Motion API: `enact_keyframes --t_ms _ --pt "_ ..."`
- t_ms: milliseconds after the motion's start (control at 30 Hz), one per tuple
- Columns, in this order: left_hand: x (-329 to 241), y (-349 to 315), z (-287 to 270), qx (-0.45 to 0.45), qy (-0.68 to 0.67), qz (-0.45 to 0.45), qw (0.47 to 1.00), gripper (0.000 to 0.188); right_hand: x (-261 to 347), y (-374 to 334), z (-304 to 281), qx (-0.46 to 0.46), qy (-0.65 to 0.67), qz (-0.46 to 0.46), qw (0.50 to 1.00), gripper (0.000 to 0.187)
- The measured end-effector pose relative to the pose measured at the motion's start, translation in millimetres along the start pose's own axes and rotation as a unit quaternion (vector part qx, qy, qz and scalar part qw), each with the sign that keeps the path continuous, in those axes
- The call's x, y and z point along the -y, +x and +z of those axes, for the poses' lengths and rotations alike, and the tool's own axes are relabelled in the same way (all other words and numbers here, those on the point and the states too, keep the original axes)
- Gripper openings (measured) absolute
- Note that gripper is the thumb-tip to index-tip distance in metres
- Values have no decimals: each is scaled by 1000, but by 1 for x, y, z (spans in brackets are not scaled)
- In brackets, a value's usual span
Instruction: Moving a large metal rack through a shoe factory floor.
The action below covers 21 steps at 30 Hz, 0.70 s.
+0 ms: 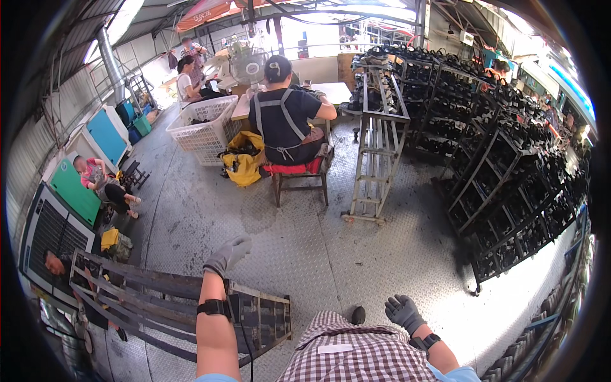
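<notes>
My left hand [229, 254], in a grey glove, is held out over the floor with its fingers stretched and nothing in them. Just below and left of it is a dark metal rack [159, 290] with long slats, which my left forearm crosses in the view. My right hand [405, 312], also gloved in grey, hangs low beside my checked apron [356, 353]. Its fingers are spread, and it holds nothing. A black band is on each wrist.
A person in an apron sits on a chair [299, 191] at a table ahead, beside a yellow bag [245, 169] and a white basket [203, 134]. A narrow metal rack [372, 169] stands right of them. Wheeled racks [503, 178] full of dark footwear fill the right side.
</notes>
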<state>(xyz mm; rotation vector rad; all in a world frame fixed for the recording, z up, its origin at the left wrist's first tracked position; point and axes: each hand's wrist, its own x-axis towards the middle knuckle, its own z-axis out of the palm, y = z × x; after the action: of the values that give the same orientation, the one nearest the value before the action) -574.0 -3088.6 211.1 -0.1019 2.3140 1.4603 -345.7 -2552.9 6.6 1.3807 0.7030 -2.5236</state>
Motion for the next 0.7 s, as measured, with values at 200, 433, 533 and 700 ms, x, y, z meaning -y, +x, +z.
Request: enact_keyframes --t_ms 200,433,533,700 --pt "4 3 0 -6 11 2 1000 41 0 0 1 6 -13 1 1000 41" --pt "5 4 0 -4 12 6 1000 43 0 -1 2 10 -8 3 1000 41" --pt "3 4 0 -3 5 -2 1000 45 0 -1 2 4 -8 4 1000 40" --pt "1 4 1 -4 -1 -11 1000 50 1 -2 2 -12 -10 -2 1000 39"
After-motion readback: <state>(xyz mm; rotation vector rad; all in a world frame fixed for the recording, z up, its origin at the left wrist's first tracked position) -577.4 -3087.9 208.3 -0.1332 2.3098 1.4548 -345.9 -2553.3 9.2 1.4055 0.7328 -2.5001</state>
